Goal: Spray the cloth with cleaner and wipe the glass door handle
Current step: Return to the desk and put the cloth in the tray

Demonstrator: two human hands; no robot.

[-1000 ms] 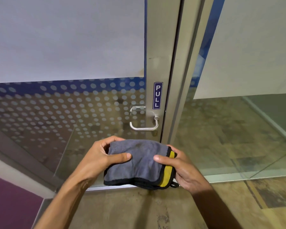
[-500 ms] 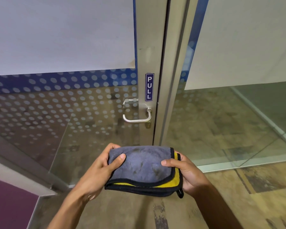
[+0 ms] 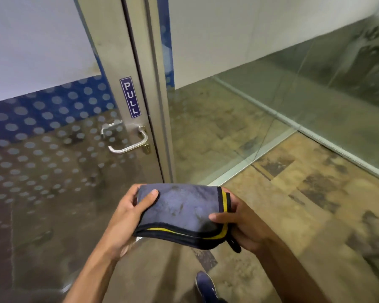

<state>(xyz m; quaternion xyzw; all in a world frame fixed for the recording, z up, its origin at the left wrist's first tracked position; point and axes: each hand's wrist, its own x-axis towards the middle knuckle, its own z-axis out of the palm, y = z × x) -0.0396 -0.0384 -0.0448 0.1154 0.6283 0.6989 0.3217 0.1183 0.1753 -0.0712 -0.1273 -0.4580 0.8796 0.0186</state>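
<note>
A folded grey cloth (image 3: 184, 213) with black and yellow edging lies flat between both hands in front of me. My left hand (image 3: 127, 217) grips its left edge with the thumb on top. My right hand (image 3: 241, 224) holds its right edge, thumb pressed on the top face. The silver lever handle (image 3: 129, 143) sits on the metal frame of the glass door (image 3: 53, 171), up and to the left of the cloth, apart from both hands. No spray bottle is in view.
A blue PULL sticker (image 3: 130, 97) is on the door frame above the handle. A fixed glass panel (image 3: 228, 127) stands to the right. My blue shoe (image 3: 206, 285) is on the brown tiled floor (image 3: 304, 204) below the cloth.
The view has swung right and tilted, so the door now leans left. Both hands keep the same hold on the cloth, held slightly lower. A shoe has come into view.
</note>
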